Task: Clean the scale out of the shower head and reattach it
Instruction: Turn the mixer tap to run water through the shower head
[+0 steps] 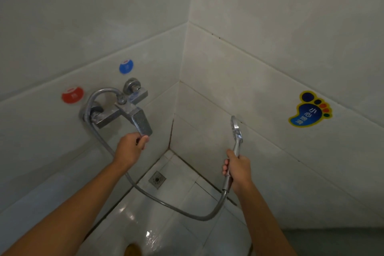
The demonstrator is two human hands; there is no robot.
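A chrome shower head (236, 131) stands upright near the right wall, seen edge-on. My right hand (239, 169) grips its handle from below. A metal hose (166, 203) runs from the handle's base, loops low over the floor and climbs to the wall mixer tap (122, 108). My left hand (129, 148) grips the tip of the tap's flat lever (142, 123) from underneath, fingers curled round its end. No water is seen coming out of the shower head.
White tiled walls meet in a corner ahead. A red sticker (72, 95) and a blue sticker (126, 66) sit above the tap. A foot-shaped sticker (310, 110) is on the right wall. A floor drain (157, 179) lies in the wet floor.
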